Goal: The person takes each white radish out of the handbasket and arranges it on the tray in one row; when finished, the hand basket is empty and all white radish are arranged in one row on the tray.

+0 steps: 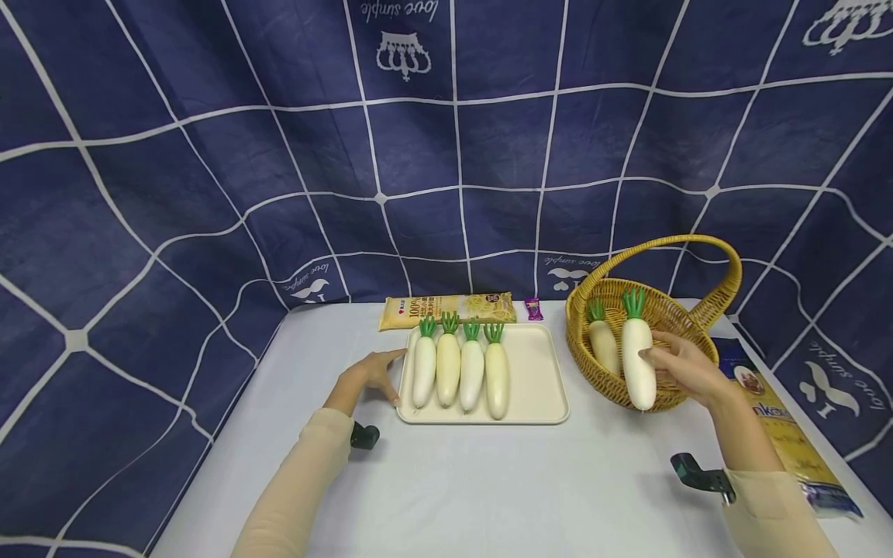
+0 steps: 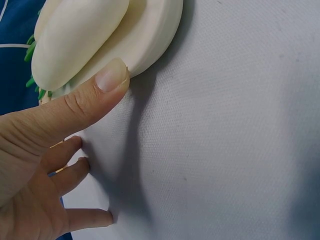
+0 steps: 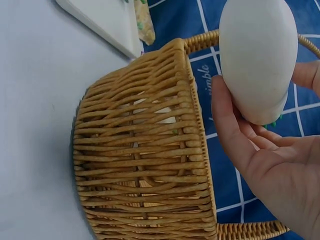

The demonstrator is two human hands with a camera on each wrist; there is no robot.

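Note:
My right hand [image 1: 687,366] grips a white radish [image 1: 638,360] with green leaves around its middle, over the near part of a wicker basket [image 1: 584,353]. In the right wrist view the radish [image 3: 257,55] sits between thumb and fingers, above the basket's rim. Another radish [image 1: 604,345] lies inside the basket. At the left edge of a cream tray [image 1: 537,372] is my left hand [image 1: 373,373], its thumb tip right at the rim in the left wrist view and its other fingers spread loosely. Several radishes [image 1: 449,368] lie side by side in the tray's left part, leaves pointing away from me.
Behind the tray lies a yellow food packet [image 1: 453,307], with a small purple wrapped sweet [image 1: 533,308] beside it. A blue and yellow bag [image 1: 802,434] lies under my right forearm. The basket's tall handle [image 1: 725,256] arches up. A blue checked cloth [image 1: 488,147] hangs behind the white table.

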